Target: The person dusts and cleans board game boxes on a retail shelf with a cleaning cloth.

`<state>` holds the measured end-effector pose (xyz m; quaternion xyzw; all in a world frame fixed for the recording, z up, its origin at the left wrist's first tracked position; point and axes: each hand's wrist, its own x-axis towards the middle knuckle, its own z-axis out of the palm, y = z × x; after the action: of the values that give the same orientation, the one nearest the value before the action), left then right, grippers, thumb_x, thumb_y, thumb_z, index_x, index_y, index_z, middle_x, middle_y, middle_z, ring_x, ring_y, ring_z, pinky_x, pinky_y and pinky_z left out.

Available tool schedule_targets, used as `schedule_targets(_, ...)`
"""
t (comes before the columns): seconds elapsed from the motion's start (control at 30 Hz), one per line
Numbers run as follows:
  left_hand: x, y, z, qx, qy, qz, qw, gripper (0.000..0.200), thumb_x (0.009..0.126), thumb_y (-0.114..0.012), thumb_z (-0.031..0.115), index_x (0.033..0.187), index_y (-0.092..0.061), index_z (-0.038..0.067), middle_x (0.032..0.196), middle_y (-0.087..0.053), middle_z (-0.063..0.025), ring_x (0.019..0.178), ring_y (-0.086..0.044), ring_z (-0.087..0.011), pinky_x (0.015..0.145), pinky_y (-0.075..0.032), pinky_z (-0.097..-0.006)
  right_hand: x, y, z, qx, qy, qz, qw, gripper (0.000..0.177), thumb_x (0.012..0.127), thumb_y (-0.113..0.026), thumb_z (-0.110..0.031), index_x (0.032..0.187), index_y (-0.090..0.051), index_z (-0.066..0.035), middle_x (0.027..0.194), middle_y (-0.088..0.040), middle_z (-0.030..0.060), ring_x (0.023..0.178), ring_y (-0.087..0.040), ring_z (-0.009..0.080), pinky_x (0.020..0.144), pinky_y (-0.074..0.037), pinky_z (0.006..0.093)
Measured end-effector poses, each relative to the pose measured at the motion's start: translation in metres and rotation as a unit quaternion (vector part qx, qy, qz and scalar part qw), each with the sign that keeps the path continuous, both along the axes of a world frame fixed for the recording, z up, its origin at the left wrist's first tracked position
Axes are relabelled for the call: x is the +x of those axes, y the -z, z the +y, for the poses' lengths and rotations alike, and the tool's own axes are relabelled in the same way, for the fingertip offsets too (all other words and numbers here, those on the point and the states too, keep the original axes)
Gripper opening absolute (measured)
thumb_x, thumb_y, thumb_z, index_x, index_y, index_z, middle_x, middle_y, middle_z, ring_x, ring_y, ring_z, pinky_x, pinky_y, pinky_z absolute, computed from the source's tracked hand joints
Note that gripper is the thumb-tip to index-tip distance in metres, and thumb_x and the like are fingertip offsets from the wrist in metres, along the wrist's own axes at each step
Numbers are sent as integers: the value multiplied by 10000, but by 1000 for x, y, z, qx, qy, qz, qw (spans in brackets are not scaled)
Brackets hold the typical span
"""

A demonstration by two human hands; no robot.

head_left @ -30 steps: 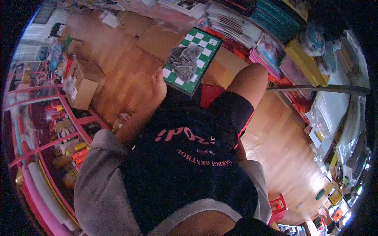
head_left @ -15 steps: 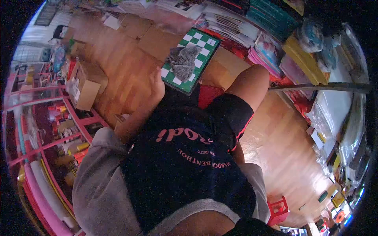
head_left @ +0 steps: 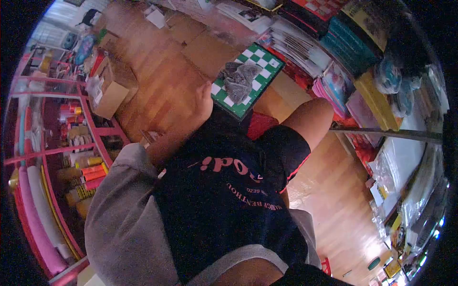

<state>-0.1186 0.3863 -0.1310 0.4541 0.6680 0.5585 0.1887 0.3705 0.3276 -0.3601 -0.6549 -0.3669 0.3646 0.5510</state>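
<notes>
My left hand (head_left: 205, 101) is at the near left edge of a green-and-white checkered board (head_left: 273, 62), its fingers closed against that edge and partly hidden. The board lies slantwise over my lap, with a dark border around it. On its middle sits a crumpled grey cloth (head_left: 240, 82), which my hand does not touch. My right hand is out of sight; only the grey sleeve (head_left: 305, 231) shows on that side.
A pink shelf rack (head_left: 86, 112) with rolls and spools stands at the left, near an open cardboard box (head_left: 114, 95). Stacked papers (head_left: 298, 43), a yellow package (head_left: 379, 102) and plastic-wrapped goods line the right. A dark bar (head_left: 391, 134) crosses there. Wooden floor (head_left: 148, 62) lies between.
The whole view has shifted, so the board, cloth and my left hand appear farther right and slightly lower. The cloth's place on the board looks about the same.
</notes>
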Motion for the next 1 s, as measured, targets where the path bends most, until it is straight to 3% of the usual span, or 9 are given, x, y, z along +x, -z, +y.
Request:
schedule_targets(0.07,-3,0,4,24,2,-43,999,340,865,-369,236,768,-545,-39,684,-547,-61,656,-483,-136,633,-387,-268,2,-7,11,10,-3,0,1000,266,816,-450,-259,818,-554,-13,677,-543,75,592,-509,178,531,-414,289)
schedule_targets(0.13,-16,19,1,-59,21,-41,997,338,868,-357,227,859,-559,-43,740,-571,-86,695,-504,-152,673,-393,-279,10,-17,17,18,-4,-6,1000,266,817,-449,-259,817,-553,-15,674,-542,74,589,-508,177,528,-414,288)
schedule_targets(0.23,-20,34,7,43,40,-51,997,333,865,-362,225,911,-562,-37,771,-585,-92,719,-521,-156,678,-395,-279,19,-31,42,36,-10,-12,999,266,818,-447,-260,816,-553,-16,669,-540,73,585,-507,176,524,-413,287)
schedule_targets(0.5,-15,23,3,-20,45,-56,997,355,868,-344,247,888,-566,-29,766,-585,-86,721,-522,-170,678,-393,-296,12,-26,70,46,-25,12,999,265,821,-441,-261,812,-551,-21,656,-534,68,574,-503,172,511,-412,284)
schedule_targets(0.77,-13,16,1,-6,33,-31,999,377,869,-331,268,888,-561,-30,754,-580,-85,701,-519,-180,669,-393,-299,22,-60,124,84,-37,9,996,265,823,-435,-263,808,-549,-25,643,-528,64,564,-499,168,499,-411,280)
schedule_targets(0.83,-7,-4,-3,-56,22,-10,998,369,867,-337,268,879,-554,-29,761,-575,-85,700,-515,-176,663,-393,-299,3,-76,117,80,-40,15,996,265,824,-434,-264,807,-549,-26,640,-527,63,561,-498,167,495,-411,279)
schedule_targets(0.9,-18,23,1,-58,46,-49,996,365,867,-339,266,887,-551,-31,768,-574,-90,707,-515,-173,665,-393,-296,-18,-88,103,69,-36,26,997,265,825,-432,-264,806,-549,-27,636,-526,61,558,-497,166,492,-410,279)
schedule_targets(1.0,-21,26,2,-57,75,-85,992,358,866,-348,260,912,-546,-36,786,-574,-97,725,-515,-166,672,-391,-286,-11,-49,81,42,-14,40,998,265,826,-430,-265,805,-548,-29,631,-524,60,554,-496,165,488,-410,277)
